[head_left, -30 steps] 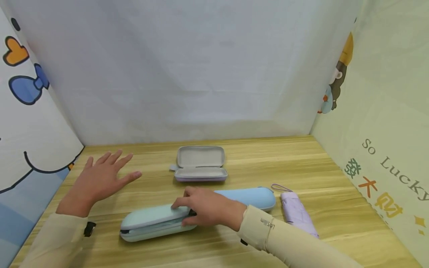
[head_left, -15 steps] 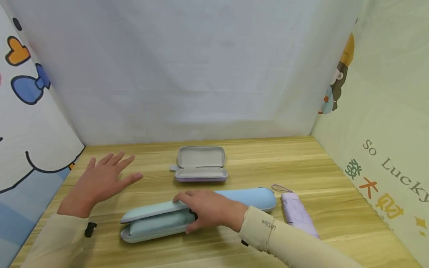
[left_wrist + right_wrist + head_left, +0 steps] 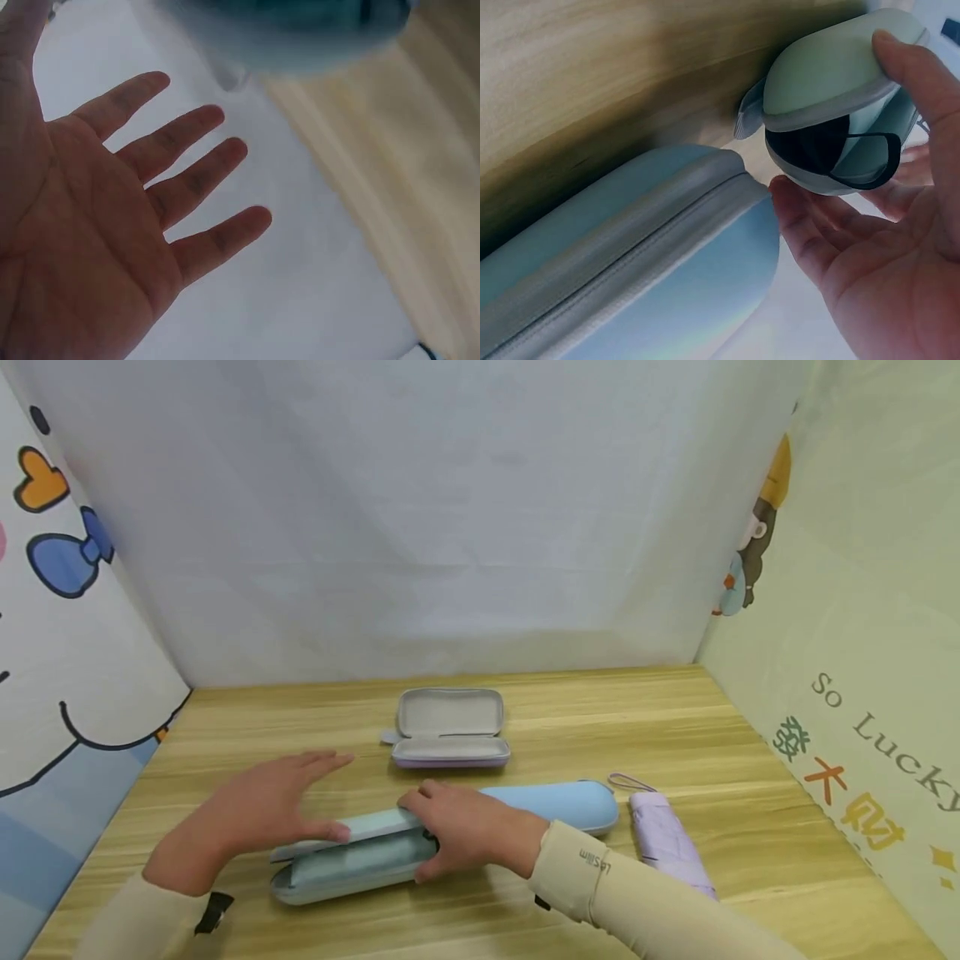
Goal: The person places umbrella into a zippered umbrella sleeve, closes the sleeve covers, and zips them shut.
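A long mint-green zip case (image 3: 341, 887) lies partly open on the table, its lid raised above a folded teal fabric bundle (image 3: 360, 854). My right hand (image 3: 476, 828) grips the case's right end, thumb on the lower shell and fingers on the lid. In the right wrist view, a black loop (image 3: 892, 161) shows inside that end of the mint case (image 3: 825, 75). Over the left end of the lid is my left hand (image 3: 255, 806), fingers extended and thumb by the lid; contact is unclear. Its palm (image 3: 82, 240) holds nothing in the left wrist view.
A closed light-blue case (image 3: 566, 803) lies just behind my right wrist. Farther back, a small lilac case (image 3: 450, 762) stands open. At the right is a lilac folded umbrella (image 3: 670, 839) with a wrist loop. Cloth walls (image 3: 450, 568) enclose the wooden table (image 3: 600, 718).
The lid of the mint case has risen, uncovering the teal bundle. My left hand has come down and rightward to the lid. My right hand keeps its place on the case.
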{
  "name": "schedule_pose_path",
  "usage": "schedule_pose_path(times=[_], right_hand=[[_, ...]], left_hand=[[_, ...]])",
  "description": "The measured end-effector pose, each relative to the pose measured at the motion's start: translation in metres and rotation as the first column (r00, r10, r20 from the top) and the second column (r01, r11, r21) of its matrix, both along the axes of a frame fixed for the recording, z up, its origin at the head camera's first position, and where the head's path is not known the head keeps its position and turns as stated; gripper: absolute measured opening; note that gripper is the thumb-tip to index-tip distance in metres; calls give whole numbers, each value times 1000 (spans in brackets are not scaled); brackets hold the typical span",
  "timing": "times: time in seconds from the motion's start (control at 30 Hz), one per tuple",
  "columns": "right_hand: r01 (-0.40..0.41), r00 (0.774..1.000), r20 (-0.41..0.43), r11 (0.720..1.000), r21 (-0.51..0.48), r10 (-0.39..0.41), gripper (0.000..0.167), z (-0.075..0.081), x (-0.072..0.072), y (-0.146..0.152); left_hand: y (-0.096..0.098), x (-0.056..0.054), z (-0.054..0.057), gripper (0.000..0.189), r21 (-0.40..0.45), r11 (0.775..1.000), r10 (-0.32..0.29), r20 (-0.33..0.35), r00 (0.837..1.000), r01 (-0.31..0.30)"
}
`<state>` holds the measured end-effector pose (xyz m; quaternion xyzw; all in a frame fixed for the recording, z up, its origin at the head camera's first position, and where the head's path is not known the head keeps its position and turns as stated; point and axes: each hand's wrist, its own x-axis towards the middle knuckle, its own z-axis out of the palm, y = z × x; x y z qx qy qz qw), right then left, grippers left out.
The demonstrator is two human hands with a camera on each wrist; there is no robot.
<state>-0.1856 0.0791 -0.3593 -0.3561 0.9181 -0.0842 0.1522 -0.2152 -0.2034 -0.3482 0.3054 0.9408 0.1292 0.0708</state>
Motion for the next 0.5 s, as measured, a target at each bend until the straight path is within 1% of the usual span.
schedule_pose_path(times=[0.03,0.1,0.2,0.3,0.37,0.4,0.5], right_hand=[[8,1000,5,1000,-2,-8,81,0,0,0],[15,1000,4,1000,-7,-15,81,-1,-1,1],[19,1000,4,1000,-21,-19,78,-2,-3,2],[23,1000,12,999,-38,-22,75,-3,-5,3],[31,999,23,998,-47,-30,73,-4,-5,5],[36,999,28,998,-51,-35,72,-5,-6,5],[50,998,35,997,-63,-48,70,-5,-7,8]], left_hand=[[2,4,-3,107,14,1000,-22,31,999,22],[8,10,-8,113,35,999,-45,94,995,42],[15,17,-16,118,68,997,-50,167,985,39],[19,22,-24,122,59,998,-38,203,978,26],[19,26,-30,122,36,999,-31,196,980,25],[19,28,-33,122,23,999,-27,182,983,23],[20,32,-42,118,5,999,-37,86,996,37]])
